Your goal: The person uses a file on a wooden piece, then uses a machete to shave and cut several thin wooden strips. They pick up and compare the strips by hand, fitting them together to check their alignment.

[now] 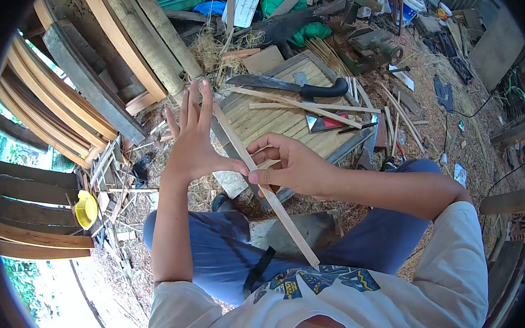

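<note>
A long, thin wooden strip (287,222) slants from above the low wooden table down to my shirt. My right hand (293,168) pinches it near its middle between thumb and fingers. Left of the strip, my left hand (195,138) is raised with its fingers stretched out and its thumb tip at the strip's side. Beyond my hands, a large knife (263,83) with a black handle lies on the table (253,116). Thin light wooden strips (325,107) lie crossed beside it, near a red and silver item (326,122).
Wooden planks (126,46) lean at the upper left. A yellow container (86,209) is at the left. A metal vise (381,48) stands beyond the table. Wood scraps and shavings cover the ground, and a wooden block (293,231) sits between my legs.
</note>
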`<action>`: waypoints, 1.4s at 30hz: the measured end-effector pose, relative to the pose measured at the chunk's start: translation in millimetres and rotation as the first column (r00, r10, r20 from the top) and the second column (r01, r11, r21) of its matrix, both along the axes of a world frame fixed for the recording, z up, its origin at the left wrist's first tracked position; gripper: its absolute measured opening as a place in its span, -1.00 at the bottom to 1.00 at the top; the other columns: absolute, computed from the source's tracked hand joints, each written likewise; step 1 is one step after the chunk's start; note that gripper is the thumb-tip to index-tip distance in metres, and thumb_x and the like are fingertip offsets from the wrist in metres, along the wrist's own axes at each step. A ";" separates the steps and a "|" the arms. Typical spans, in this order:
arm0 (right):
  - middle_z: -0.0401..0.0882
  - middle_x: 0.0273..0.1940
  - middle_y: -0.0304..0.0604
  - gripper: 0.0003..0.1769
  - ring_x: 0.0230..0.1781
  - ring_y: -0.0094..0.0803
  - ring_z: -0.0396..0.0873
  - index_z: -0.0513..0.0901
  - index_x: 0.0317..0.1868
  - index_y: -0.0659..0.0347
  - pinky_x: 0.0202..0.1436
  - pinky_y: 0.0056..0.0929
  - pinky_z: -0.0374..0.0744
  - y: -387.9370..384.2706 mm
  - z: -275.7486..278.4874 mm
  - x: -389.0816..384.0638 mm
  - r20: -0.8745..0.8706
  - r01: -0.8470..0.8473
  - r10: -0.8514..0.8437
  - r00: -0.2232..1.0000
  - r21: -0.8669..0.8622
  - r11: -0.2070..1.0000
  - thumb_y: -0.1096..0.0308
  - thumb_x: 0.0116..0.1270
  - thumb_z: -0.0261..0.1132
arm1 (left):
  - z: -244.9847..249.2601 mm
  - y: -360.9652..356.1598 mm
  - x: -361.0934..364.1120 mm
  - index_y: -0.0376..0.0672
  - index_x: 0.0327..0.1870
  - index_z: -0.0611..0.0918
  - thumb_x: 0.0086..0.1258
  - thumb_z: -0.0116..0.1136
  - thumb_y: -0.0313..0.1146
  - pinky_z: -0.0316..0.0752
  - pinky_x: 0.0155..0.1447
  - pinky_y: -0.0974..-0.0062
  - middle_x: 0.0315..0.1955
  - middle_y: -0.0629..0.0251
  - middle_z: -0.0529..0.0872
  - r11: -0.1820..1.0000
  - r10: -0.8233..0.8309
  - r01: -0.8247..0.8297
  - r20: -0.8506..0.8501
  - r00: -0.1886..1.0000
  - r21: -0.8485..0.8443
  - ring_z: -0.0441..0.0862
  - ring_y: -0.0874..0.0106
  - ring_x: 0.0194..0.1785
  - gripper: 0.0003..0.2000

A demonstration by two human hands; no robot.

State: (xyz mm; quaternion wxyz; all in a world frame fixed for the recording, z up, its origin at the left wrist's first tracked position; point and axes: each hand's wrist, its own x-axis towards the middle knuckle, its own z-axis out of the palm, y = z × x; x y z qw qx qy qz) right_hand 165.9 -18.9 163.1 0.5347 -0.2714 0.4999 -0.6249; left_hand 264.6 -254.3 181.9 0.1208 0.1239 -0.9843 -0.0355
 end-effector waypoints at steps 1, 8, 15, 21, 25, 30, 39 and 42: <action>0.67 0.13 -0.11 -0.42 -0.10 -0.44 0.75 0.50 0.36 0.23 -0.12 -0.41 0.76 -0.2 -0.3 0.2 -0.004 0.000 0.000 1.000 -0.007 1.000 0.39 0.45 0.59 | -0.2 -0.3 0.0 0.03 0.85 -0.21 -0.90 0.46 0.74 -0.41 0.78 -0.35 0.83 0.00 -0.07 1.000 -0.002 0.002 0.000 1.000 -0.001 -0.14 -0.02 0.86 0.97; 0.69 0.18 -0.08 -0.47 -0.05 -0.44 0.78 0.48 0.37 0.26 0.06 -0.41 0.78 1.5 3.3 0.1 -0.060 -0.015 0.014 0.998 -0.008 1.000 0.43 0.52 0.52 | -11.0 -16.7 0.2 0.04 0.86 -0.15 -0.28 0.29 0.86 -0.44 0.75 -0.41 0.80 0.02 0.06 0.999 -0.052 0.052 -0.064 0.997 0.000 -0.07 -0.12 0.84 0.66; 0.71 0.13 -0.07 -0.56 0.02 -0.40 0.80 0.51 0.31 0.30 0.22 -0.39 0.80 1.7 -4.2 -1.0 -0.019 0.013 -0.015 1.000 -0.060 0.998 0.50 0.54 0.47 | -7.6 -18.1 -12.4 0.04 0.84 0.03 0.77 -0.22 0.23 -0.20 0.73 -0.33 0.52 0.07 0.55 0.977 0.051 0.038 -0.398 0.916 0.211 0.41 0.05 0.64 -0.23; 0.73 0.10 -0.09 -0.63 0.01 -0.40 0.80 0.57 0.27 0.35 0.19 -0.37 0.81 0.5 -9.4 -4.4 -0.089 -0.001 -0.001 0.996 -0.016 1.000 0.50 0.55 0.45 | -17.4 -38.4 -26.1 -0.10 0.45 0.59 0.57 0.28 -0.41 0.31 0.57 -0.14 0.21 0.17 0.75 1.000 -0.018 0.008 -0.548 0.836 -0.021 0.68 0.04 0.32 -0.56; 0.74 0.04 -0.10 -0.48 -0.04 -0.41 0.80 0.53 0.38 0.33 0.11 -0.41 0.79 2.1 0.6 -5.5 -0.055 -0.015 0.016 0.998 0.008 1.000 0.53 0.48 0.50 | -20.0 -42.5 -35.8 -0.23 0.12 0.73 0.40 0.41 -0.58 0.61 0.30 0.09 0.02 0.13 0.79 0.997 -0.018 0.059 -0.647 0.762 0.043 0.77 0.04 0.09 -0.71; 0.73 0.03 -0.02 -0.25 -0.05 -0.36 0.82 0.31 0.59 0.18 0.09 -0.39 0.80 6.8 18.0 -3.5 -0.014 -0.009 0.009 1.000 -0.004 1.000 0.59 0.51 0.45 | -32.3 -50.4 -45.7 -0.29 0.05 0.71 0.42 0.39 -0.65 0.75 0.04 0.30 -0.07 0.10 0.81 0.952 0.099 0.148 -0.730 0.676 0.267 0.84 0.21 -0.08 -0.77; 0.74 0.12 0.06 -0.34 -0.02 -0.32 0.80 0.40 0.59 0.17 0.14 -0.32 0.83 12.6 20.6 -11.4 -0.147 0.015 -0.008 0.989 0.044 0.999 0.55 0.57 0.40 | -31.2 -30.6 -49.0 -0.29 0.19 0.68 0.49 0.36 -0.66 0.80 0.13 0.42 -0.03 0.16 0.82 0.853 0.217 0.214 -0.697 0.684 0.476 0.85 0.40 0.00 -0.70; 0.76 0.14 0.05 -0.38 -0.03 -0.33 0.80 0.43 0.56 0.19 0.13 -0.32 0.83 13.4 22.2 -10.9 -0.160 0.029 -0.018 0.987 0.067 0.997 0.55 0.58 0.39 | -30.5 -31.1 -46.9 -0.28 0.22 0.69 0.48 0.35 -0.68 0.81 0.14 0.42 -0.04 0.16 0.81 0.853 0.214 0.221 -0.703 0.678 0.474 0.85 0.39 0.01 -0.68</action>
